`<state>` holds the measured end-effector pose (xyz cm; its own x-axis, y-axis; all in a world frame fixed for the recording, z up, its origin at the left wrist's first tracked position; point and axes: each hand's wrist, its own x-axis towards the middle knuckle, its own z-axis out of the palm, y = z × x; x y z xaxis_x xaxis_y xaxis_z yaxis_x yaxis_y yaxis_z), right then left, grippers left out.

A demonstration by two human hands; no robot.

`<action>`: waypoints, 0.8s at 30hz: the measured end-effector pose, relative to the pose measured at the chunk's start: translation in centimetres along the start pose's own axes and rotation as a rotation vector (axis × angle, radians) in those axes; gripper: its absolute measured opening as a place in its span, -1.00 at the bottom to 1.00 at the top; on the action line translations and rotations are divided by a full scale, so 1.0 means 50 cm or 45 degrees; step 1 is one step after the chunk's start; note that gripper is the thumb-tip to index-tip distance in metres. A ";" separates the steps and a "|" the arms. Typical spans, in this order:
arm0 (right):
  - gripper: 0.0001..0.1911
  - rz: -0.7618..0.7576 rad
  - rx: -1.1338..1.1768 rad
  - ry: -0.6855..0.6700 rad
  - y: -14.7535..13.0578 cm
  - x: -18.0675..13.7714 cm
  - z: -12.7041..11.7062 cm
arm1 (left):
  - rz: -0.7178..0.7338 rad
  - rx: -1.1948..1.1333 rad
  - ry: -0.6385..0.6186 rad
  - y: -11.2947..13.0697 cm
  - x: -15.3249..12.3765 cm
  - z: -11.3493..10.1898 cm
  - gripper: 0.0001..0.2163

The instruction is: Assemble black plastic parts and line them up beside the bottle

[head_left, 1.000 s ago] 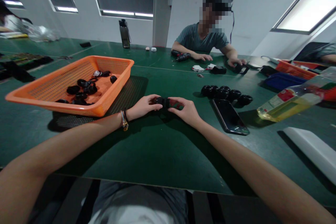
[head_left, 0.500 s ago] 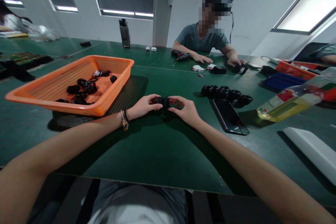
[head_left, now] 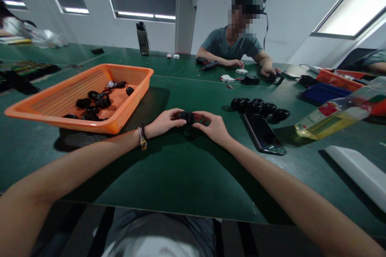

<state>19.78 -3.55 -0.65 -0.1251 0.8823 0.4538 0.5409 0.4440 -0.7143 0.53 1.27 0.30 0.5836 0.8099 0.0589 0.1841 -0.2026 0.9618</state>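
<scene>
Between my hands, just above the green table (head_left: 169, 176), is a small black rounded part (head_left: 189, 118); its exact kind is too dark to make out. My left hand (head_left: 165, 123) pinches its left end between thumb and fingers. On the other end, the thumb and fingertips of my right hand (head_left: 214, 126) are closed. To the left stands an orange perforated basket (head_left: 120, 122) with several loose black parts (head_left: 95, 96) inside. Right of my hands, several similar black round parts (head_left: 256, 106) sit grouped in rows.
A smartphone (head_left: 265, 134) lies beside the grouped parts. Farther right are a tilted bottle of yellow liquid (head_left: 325, 118), a white block (head_left: 358, 172) and a blue tray (head_left: 322, 94). Across the table a co-worker (head_left: 232, 46) sits near a power drill (head_left: 209, 64); a dark water bottle (head_left: 143, 39) stands at the back.
My hands keep their grip on the black part with hardly any movement. Across the table, the co-worker's hand has drawn back slightly from the small white pieces.
</scene>
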 end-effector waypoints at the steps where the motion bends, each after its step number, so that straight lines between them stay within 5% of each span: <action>1: -0.68 0.003 -0.001 -0.002 0.000 0.000 0.000 | 0.003 -0.003 0.000 0.001 0.000 0.000 -0.59; 24: -0.65 -0.004 -0.033 -0.016 -0.002 -0.001 -0.001 | -0.003 -0.019 0.003 -0.002 0.002 0.001 -0.59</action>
<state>19.75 -3.63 -0.56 -0.1370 0.8827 0.4496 0.5616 0.4431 -0.6987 0.58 1.35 0.19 0.5811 0.8118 0.0569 0.1736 -0.1920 0.9659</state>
